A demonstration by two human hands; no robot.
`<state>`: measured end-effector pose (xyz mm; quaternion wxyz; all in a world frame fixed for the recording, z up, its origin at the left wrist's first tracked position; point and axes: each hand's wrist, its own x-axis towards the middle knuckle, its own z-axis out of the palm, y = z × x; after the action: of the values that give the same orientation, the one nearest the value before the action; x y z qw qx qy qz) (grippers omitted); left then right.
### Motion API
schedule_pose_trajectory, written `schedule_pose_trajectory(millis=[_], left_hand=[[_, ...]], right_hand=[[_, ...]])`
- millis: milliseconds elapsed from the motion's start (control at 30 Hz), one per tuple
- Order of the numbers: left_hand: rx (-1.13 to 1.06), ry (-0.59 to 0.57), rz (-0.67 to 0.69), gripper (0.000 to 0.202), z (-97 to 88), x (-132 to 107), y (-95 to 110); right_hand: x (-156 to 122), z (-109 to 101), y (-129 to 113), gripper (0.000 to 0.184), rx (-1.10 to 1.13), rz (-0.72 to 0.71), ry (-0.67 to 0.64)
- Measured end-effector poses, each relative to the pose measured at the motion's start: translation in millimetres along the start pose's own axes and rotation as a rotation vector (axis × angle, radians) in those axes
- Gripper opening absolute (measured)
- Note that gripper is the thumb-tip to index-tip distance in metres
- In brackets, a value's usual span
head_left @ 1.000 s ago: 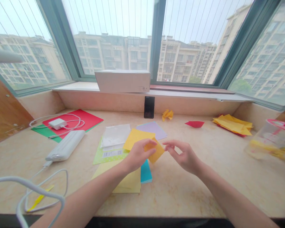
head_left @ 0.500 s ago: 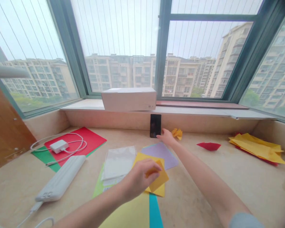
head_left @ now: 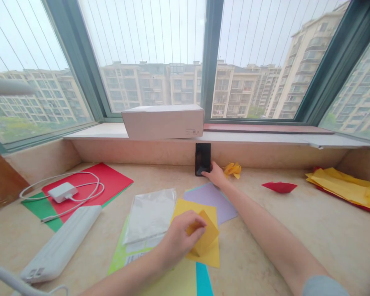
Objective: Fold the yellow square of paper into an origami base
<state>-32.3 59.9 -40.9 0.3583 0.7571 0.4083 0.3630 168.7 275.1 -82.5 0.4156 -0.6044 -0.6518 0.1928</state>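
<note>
Grip of the left hand (head_left: 179,242) is closed, and a folded yellow paper (head_left: 204,233) is pinched in it. That paper is pressed onto a flat yellow sheet (head_left: 208,260), below and a bit to the right of a black phone (head_left: 202,159). The phone is stood up at the back of the stone surface (head_left: 259,242), under a white box (head_left: 163,122) that is kept on the window ledge (head_left: 92,131).

Grip of the right hand (head_left: 216,174) is open, and nothing is seen in it. Its fingers are placed at the foot of the phone, but whether the phone is touched cannot be told.

Just right of the phone, a crumpled yellow paper (head_left: 232,169) is left, and a red paper boat (head_left: 279,187) and a pile of yellow paper (head_left: 345,190) are seen farther along. A lilac sheet (head_left: 211,201) is laid below the phone. To the lower left of the phone, a clear plastic bag (head_left: 149,216), a red sheet (head_left: 89,185), a white charger (head_left: 62,192) and a white power bank (head_left: 60,246) are laid.
</note>
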Motion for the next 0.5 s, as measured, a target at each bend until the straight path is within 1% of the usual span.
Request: schedule_pose_trajectory(millis=[367,500], left_hand=[[-0.012,-0.016,-0.049,0.008,-1.4,-1.4,1.8],[-0.01,-0.022,-0.065,0.008,-1.6,-1.2,2.8]], right_hand=[[-2.2,0.1,0.9,0.043,-0.006,0.002,-0.004],[-1.7,-1.5,0.5,0.042,-0.011,0.014,-0.013]])
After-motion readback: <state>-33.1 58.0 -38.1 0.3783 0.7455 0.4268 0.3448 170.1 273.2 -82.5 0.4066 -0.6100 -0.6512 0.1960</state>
